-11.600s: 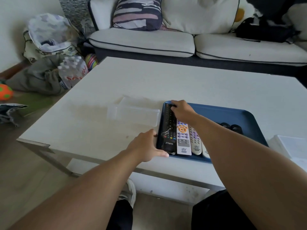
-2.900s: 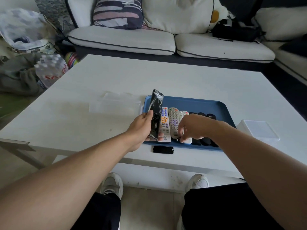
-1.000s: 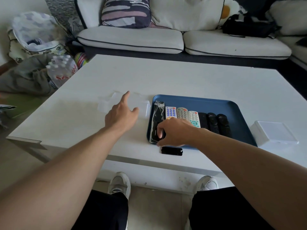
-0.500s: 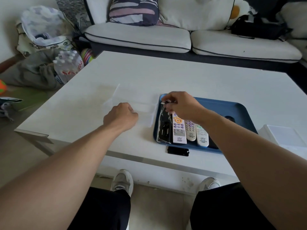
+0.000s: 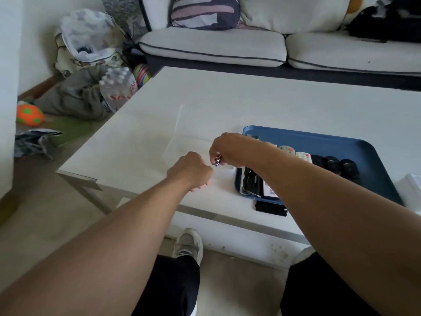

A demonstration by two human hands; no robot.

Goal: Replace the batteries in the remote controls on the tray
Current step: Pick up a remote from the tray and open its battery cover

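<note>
Battery (image 5: 218,161): pinched in right hand (image 5: 227,149), above table (image 5: 273,106), at 9 o'clock from tray (image 5: 319,139). Left hand (image 5: 192,171): curled, contents unclear. Risk: loose pinch could drop battery, rolling off edge.

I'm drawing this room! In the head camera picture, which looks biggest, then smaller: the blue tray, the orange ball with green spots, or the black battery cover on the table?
1. Blue plastic tray, though an arm hides part.
2. Orange ball with green spots, farther away, so its true size is unsure.
3. Flat black battery cover.
</note>
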